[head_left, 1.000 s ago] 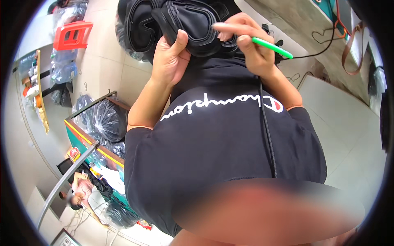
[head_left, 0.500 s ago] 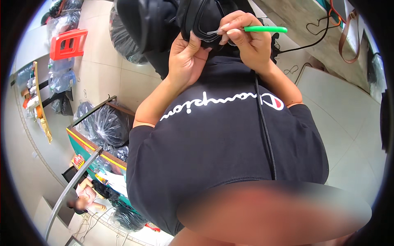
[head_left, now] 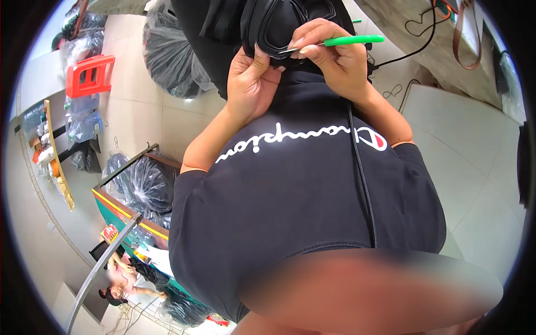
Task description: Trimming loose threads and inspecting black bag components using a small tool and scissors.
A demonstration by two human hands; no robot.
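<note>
Your left hand [head_left: 251, 84] clamps its grip on the black padded piece [head_left: 279, 28], held up before your chest; your right hand [head_left: 335, 61] pinches the green-handled tool [head_left: 352, 40], tip at its seam. Work looks midway, seam unfinished.

The scene is lit brightly and evenly by daylight; soft glare is seen on the pale floor tiles [head_left: 474, 145] and on the black plastic bags [head_left: 167, 50]. Shadows are faint. Straight edges are bent strongly toward the dark circular rim by the fisheye lens. The lower centre is smeared into a blurred, skin-toned patch, while the centre is rendered sharply.
</note>
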